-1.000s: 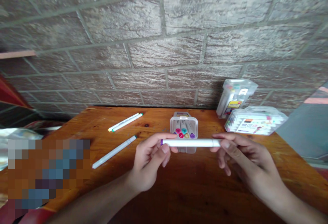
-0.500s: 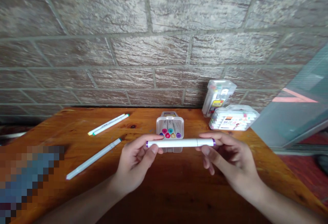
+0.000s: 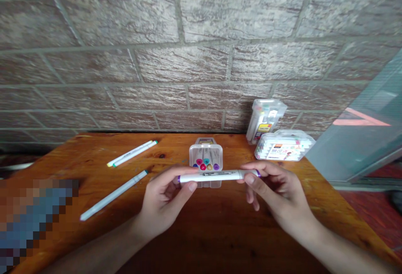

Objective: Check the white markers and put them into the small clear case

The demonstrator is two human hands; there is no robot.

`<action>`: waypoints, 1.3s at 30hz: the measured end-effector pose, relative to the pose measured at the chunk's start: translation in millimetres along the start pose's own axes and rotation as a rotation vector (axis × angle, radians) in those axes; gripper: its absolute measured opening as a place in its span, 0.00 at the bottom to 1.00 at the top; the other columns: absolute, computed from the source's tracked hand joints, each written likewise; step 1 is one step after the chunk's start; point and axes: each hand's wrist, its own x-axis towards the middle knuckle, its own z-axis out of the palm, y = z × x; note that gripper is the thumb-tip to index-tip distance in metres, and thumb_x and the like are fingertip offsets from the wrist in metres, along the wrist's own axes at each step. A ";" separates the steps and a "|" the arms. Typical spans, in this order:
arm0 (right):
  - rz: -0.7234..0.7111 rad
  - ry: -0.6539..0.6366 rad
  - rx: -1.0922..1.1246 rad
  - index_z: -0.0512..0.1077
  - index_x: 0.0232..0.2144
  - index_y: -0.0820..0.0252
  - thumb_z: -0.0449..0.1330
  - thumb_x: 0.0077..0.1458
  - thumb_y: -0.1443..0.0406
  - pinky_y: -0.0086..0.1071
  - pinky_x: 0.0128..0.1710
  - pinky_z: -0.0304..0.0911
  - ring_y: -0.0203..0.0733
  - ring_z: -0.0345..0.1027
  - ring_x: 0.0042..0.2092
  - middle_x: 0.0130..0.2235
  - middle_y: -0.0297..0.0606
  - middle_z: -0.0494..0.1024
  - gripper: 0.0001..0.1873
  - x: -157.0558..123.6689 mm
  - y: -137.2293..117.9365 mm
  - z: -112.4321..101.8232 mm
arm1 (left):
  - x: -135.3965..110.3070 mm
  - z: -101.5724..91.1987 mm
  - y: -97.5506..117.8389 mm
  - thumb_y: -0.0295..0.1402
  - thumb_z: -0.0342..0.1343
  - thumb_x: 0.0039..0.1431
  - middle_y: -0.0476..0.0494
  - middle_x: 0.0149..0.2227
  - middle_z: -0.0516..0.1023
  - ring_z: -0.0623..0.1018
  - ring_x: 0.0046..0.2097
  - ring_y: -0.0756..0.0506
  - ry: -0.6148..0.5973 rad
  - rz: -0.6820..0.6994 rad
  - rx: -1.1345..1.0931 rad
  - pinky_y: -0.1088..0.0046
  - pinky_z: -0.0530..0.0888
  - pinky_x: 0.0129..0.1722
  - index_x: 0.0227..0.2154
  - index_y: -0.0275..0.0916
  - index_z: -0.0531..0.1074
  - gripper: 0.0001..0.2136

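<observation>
A brick wall (image 3: 201, 60) stands behind the wooden table (image 3: 213, 236). Above it are the left hand (image 3: 165, 201) and the right hand (image 3: 279, 190). Beyond them sits a clear case (image 3: 205, 146) with coloured markers (image 3: 203, 167) inside. Before this case is a purple-ended white marker (image 3: 216, 177), pinched near its ends by both hands.

Wooden table (image 3: 216, 232) with markers (image 3: 113, 195), cases (image 3: 284, 150)

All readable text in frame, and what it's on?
Handled clear case: large characters, middle one probably "可"; others uncertain.
Upright marker case: print on yellow label, too blurred.
Purple-ended marker: dark barrel print, too small.
Open marker case: marks on marker ends, too small.
Nothing else legible.
</observation>
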 end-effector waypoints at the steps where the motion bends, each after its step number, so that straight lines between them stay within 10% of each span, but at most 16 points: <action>1: -0.005 0.000 -0.005 0.81 0.42 0.60 0.70 0.64 0.58 0.25 0.17 0.64 0.34 0.67 0.17 0.20 0.33 0.78 0.11 0.0 0.9 -0.7 | 0.0 0.1 0.7 0.26 0.64 0.64 0.50 0.26 0.80 0.70 0.21 0.54 -0.003 -0.008 -0.013 0.80 0.68 0.20 0.45 0.40 0.83 0.08; 39: 0.062 0.108 -0.118 0.83 0.41 0.55 0.73 0.58 0.54 0.25 0.19 0.62 0.34 0.66 0.20 0.21 0.32 0.77 0.14 -7.8 -2.9 4.3 | 1.9 2.2 2.6 0.35 0.65 0.65 0.47 0.29 0.80 0.70 0.22 0.54 -0.028 -0.116 -0.216 0.78 0.70 0.23 0.44 0.36 0.81 0.09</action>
